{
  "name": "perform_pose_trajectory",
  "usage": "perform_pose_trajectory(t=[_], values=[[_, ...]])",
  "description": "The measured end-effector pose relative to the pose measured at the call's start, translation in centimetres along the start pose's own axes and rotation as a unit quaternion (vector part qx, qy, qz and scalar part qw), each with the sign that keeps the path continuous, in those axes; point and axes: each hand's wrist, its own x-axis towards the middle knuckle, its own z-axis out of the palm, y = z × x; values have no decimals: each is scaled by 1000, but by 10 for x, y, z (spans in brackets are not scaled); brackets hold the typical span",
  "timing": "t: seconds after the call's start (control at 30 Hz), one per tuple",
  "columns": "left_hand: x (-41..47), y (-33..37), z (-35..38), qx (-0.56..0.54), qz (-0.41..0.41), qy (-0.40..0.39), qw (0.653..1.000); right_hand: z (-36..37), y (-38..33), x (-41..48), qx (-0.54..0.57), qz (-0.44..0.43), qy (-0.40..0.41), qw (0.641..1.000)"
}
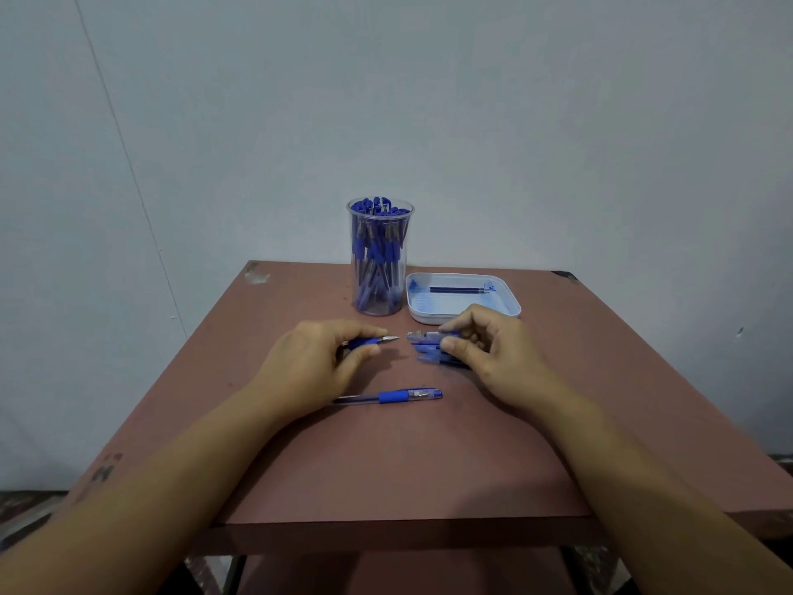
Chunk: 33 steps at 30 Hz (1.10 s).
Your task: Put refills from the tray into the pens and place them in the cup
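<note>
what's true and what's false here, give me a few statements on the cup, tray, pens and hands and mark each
1. The clear cup stands upright and holds many blue pens. True.
2. The white tray is full of refills. False: only one refill lies in it.
3. The left hand holds a pen whose tip points toward the other hand. True.
4. The right hand lies flat and empty. False: its fingers grip blue pen parts.
5. A second pen lies inside the tray. False: it lies on the table, nearer the person than both hands.
</note>
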Motion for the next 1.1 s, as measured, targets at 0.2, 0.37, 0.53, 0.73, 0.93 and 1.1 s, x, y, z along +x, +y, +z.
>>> perform_pose_trajectory(t=[0.2,0.37,0.53,0.73,0.93,1.1], values=[[-1,1,2,14,58,-10,998,0,2,-4,-109,-50,-39,992],[-3,2,0,39,81,17,996,3,1,-4,-179,-68,-87,978],[-3,-1,-2,27,79,28,996,4,5,-4,-202,-72,-94,972],[0,-4,1,-11,99,24,995,11,-4,-2,-116,-98,-11,988],[3,-5,2,1,132,37,991,21,-8,2,-118,-130,-3,985],[3,-6,2,-1,130,50,990,22,-7,1,-74,-117,-11,990]])
